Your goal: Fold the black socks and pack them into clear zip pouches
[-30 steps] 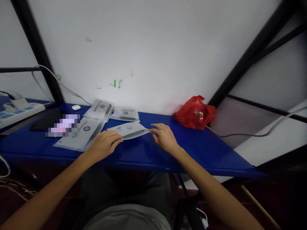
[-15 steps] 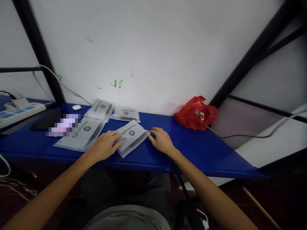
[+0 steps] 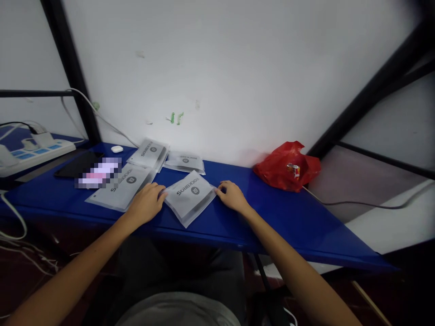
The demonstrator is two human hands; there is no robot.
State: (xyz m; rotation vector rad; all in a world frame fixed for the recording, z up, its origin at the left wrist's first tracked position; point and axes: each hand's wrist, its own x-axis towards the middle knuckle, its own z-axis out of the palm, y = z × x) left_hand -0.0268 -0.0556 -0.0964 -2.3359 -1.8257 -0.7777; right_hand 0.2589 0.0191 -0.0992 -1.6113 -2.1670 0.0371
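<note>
left hand (image 3: pixel 147 202): grip pinches the left corner of the frosted ROCKBROS pouch (image 3: pixel 186 192) | right hand (image 3: pixel 231 196): grip pinches its right corner | pouch: between both hands, print up, over the desk's (image 3: pixel 272 222) front part | other pouches (image 3: pixel 149 154): lie beyond it and leftward | red bag (image 3: pixel 283 167): sits at right, near the wall (image 3: pixel 231 90)

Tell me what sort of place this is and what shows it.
Probably a personal desk corner, perhaps in a dormitory: a blue desk stands against a white wall, a black metal post rises at the left, and a power strip lies nearby.
</note>
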